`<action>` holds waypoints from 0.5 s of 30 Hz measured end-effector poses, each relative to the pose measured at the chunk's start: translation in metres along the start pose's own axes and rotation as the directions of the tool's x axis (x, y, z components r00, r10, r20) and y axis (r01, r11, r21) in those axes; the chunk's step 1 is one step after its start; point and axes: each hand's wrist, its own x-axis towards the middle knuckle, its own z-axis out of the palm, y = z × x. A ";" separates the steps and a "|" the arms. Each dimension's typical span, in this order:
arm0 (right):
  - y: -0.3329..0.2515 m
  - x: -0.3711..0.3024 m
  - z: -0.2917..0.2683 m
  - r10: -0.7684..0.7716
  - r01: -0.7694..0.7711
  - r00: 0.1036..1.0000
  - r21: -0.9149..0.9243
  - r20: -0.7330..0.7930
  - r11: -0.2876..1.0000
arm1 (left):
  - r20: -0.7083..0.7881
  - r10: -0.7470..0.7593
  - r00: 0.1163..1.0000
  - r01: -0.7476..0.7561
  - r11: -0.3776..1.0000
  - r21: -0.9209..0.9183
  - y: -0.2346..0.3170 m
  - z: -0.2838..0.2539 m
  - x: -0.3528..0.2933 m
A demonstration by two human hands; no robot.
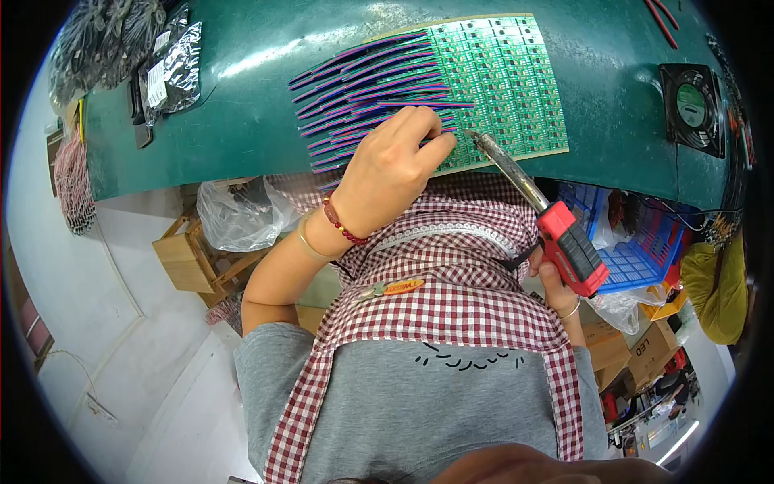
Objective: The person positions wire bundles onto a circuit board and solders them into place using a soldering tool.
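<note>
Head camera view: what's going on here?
A person is working at a green table with a soldering iron in the right hand. Its tip is over a sheet of green circuit boards, close to the fingers of the left hand. Those fingers are bent together at the coloured wires, which lie in rows across the sheet's left side. Whether they grip a wire, or the tip touches anything, can't be told.
</note>
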 end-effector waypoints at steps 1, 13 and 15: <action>0.001 -0.001 0.001 -0.006 0.006 1.000 -0.019 -0.024 1.000 | 0.004 0.003 1.000 -0.003 1.000 0.002 0.000 -0.001 0.001; -0.008 0.004 -0.001 -0.029 0.026 0.999 -0.137 -0.025 0.990 | 0.018 0.004 1.000 -0.005 1.000 0.021 0.000 -0.002 0.002; -0.012 0.006 -0.004 -0.008 0.008 1.000 -0.054 -0.005 0.999 | 0.023 0.005 1.000 -0.005 1.000 0.021 0.000 -0.002 0.002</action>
